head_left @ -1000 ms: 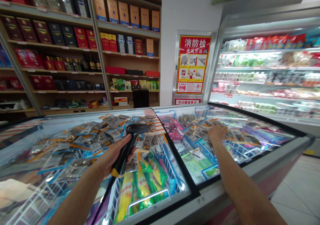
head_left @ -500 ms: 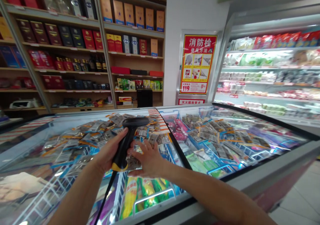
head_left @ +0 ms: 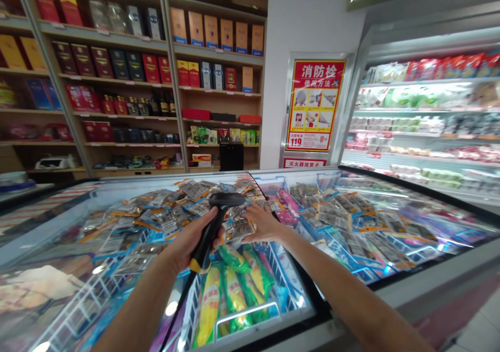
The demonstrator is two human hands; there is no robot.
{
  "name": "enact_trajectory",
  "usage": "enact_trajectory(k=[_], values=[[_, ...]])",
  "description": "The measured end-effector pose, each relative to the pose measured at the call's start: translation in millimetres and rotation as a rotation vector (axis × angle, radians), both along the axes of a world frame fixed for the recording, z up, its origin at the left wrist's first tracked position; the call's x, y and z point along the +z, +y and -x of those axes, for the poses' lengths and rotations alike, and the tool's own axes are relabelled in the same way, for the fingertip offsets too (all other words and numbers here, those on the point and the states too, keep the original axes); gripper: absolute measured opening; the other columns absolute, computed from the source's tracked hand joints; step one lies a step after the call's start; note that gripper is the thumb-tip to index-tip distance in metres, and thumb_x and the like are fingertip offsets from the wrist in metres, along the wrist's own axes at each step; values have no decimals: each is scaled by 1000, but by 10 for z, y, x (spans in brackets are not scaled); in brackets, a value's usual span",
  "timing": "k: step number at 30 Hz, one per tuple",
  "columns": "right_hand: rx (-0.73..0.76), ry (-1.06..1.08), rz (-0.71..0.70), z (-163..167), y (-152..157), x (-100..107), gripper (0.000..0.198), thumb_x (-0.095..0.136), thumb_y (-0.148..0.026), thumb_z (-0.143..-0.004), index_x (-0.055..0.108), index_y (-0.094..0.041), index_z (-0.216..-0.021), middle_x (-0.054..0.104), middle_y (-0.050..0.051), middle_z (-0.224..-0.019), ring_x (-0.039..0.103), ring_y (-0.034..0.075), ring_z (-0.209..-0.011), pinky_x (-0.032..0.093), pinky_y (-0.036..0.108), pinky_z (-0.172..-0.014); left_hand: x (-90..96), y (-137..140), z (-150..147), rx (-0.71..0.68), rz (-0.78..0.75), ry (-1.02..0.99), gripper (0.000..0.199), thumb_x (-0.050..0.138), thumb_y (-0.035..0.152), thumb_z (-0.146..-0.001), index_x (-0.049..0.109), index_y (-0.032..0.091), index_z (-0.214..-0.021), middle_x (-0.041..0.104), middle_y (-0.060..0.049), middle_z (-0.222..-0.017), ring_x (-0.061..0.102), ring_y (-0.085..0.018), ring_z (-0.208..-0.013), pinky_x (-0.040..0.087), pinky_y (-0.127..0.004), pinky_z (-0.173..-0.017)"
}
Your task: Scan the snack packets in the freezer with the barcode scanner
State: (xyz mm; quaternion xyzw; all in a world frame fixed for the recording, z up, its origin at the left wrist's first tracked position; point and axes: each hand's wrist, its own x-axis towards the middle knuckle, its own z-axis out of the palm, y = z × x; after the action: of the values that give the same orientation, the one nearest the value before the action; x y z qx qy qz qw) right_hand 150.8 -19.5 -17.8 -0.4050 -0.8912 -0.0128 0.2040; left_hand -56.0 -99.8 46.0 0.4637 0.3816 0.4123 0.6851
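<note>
L hand closed round scanner handle, axis approx. 7-to-1 o'clock. Nearest foil packets btwn hands: 3 o'clock from L grip, 9 from R hand, R marginally nearer. R fingers spread, well open; contact w/ packets unconfirmed.

We see a black-and-yellow scanner, silvery packets edged in orange and blue, green-and-yellow bags, and a red, yellow-bordered poster.
</note>
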Motion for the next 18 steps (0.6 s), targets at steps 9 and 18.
enact_trajectory(k=[9,18], values=[[-422,212,-9,-566,311,26,34,41,-26,-77,52,-15,-107,54,9,-110,47,20,-103,34,30,-86,-39,-5,-64,-23,-17,35,28,46,42,-74,50,14,-77,53,0,-53,46,-7,-39,36,-18,-37],[-497,250,188,-617,362,111,17,62,-34,-56,63,-18,-62,63,3,-62,57,20,-73,40,25,-63,-87,8,-81,-47,-14,53,31,47,44,-72,51,14,-80,54,-1,-55,46,-7,-40,35,-18,-38]])
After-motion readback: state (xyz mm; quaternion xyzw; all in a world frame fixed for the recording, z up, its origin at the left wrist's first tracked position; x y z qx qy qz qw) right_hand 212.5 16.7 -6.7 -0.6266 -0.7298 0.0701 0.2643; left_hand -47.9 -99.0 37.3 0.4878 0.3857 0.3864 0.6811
